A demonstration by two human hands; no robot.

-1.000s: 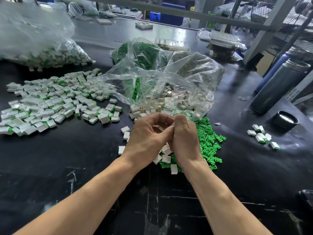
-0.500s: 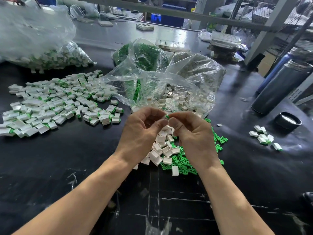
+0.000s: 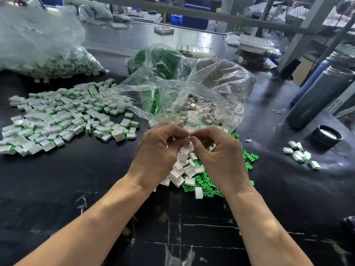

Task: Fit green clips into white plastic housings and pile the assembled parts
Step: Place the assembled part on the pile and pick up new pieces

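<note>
The fingers (image 3: 173, 132) of the left hand (image 3: 156, 154) are curled, and their tips meet the curled fingertips (image 3: 197, 136) of the right hand (image 3: 221, 156) above the black table (image 3: 76, 179). Both hands seem to pinch one small part between the tips, but this part is almost hidden, so I cannot tell if it is a clip or a housing. Directly under the hands lie loose white housings (image 3: 184, 169), and the green clips (image 3: 207, 184) are spread below and to the right of them. To the left, well apart from the fingers, lies the wide pile of finished parts (image 3: 63, 120). Just behind the hands stands an open clear bag (image 3: 192, 96) with more housings inside. At the far right lie a few more finished pieces (image 3: 299, 155) near a dark bottle (image 3: 318, 96).
</note>
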